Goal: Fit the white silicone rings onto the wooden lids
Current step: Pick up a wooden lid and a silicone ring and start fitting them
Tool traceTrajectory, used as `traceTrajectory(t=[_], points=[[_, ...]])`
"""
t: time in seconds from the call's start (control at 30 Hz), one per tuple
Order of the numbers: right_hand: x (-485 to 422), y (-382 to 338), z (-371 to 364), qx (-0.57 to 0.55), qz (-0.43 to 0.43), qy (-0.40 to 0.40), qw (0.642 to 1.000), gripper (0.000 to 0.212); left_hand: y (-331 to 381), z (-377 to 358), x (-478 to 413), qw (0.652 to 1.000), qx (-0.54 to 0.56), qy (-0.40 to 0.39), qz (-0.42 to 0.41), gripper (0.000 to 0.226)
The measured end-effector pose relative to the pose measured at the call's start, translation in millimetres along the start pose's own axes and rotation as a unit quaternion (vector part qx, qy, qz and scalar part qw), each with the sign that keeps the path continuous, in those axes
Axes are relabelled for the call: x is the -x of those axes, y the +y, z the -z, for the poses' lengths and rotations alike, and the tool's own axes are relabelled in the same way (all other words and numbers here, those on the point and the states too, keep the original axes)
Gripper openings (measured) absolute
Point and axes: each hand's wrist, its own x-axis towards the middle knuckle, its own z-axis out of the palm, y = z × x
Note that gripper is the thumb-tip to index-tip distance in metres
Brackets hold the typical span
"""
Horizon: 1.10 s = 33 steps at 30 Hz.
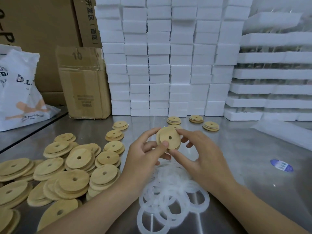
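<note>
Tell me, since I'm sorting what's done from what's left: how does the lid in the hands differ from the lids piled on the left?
The held lid is off the table, tilted up between the left hand and right hand; the piled lids lie flat and overlapping on the metal table. The held lid is single; the pile is many. Both are round, light wood with a centre hole. Whether the held one carries a ring cannot be told.

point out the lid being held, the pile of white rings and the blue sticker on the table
held wooden lid (168, 138): head view, on its flat face beside the centre hole
pile of white silicone rings (170, 198): head view, on overlapping rings mid-pile
blue sticker (281, 165): head view, on its centre
</note>
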Motion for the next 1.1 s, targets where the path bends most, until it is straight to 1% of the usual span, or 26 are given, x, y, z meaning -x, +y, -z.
traceTrajectory(t=[0.07,0.13,0.23,0.33,0.4,0.47,0.53,0.63,0.67,0.87,0.93,1.1], points=[[1.6,-0.4,0.1,-0.032,-0.014,-0.005,0.999,0.044,0.5,1.3,0.2,1.000,0.002,-0.017,0.001,0.036],[1.8,-0.6,0.8,-0.056,-0.026,-0.017,0.998,0.033,1.1,3.0,0.3,1.000,0.003,-0.031,0.000,0.035],[2.3,-2.8,2.8,-0.081,-0.026,-0.032,0.996,0.037,0.1,6.0,-0.2,0.999,0.002,-0.039,0.004,0.039],[4.4,-7.8,4.5,-0.113,-0.027,-0.048,0.992,0.036,-0.4,9.0,0.2,0.998,0.030,-0.050,0.027,0.045],[5.4,-9.5,4.9,-0.137,-0.038,-0.051,0.989,0.033,-0.5,11.3,0.2,0.997,0.054,-0.045,0.039,0.049],[6.6,-8.4,6.4,-0.151,-0.067,-0.051,0.985,0.027,-0.2,13.1,0.3,0.996,0.077,-0.030,0.046,0.056],[7.6,-5.3,9.1,-0.125,-0.085,-0.086,0.985,0.019,0.7,14.0,0.2,0.995,0.089,-0.015,0.050,0.062],[8.9,-3.0,11.9,-0.073,-0.094,-0.189,0.975,0.012,1.6,14.3,0.6,0.994,0.095,-0.005,0.056,0.056],[8.8,-3.2,12.5,-0.069,-0.097,-0.204,0.972,0.012,1.6,14.4,0.8,0.994,0.095,-0.004,0.057,0.054],[7.5,-6.0,13.0,-0.096,-0.091,-0.186,0.974,0.002,4.0,13.9,2.7,0.994,0.091,-0.003,0.065,0.051],[8.2,-7.6,13.3,-0.110,-0.089,-0.176,0.974,0.006,4.7,14.0,3.6,0.993,0.093,0.002,0.066,0.052],[5.4,-16.6,18.1,-0.194,-0.085,-0.137,0.968,0.010,6.5,13.9,4.0,0.993,0.104,0.008,0.063,0.058]])
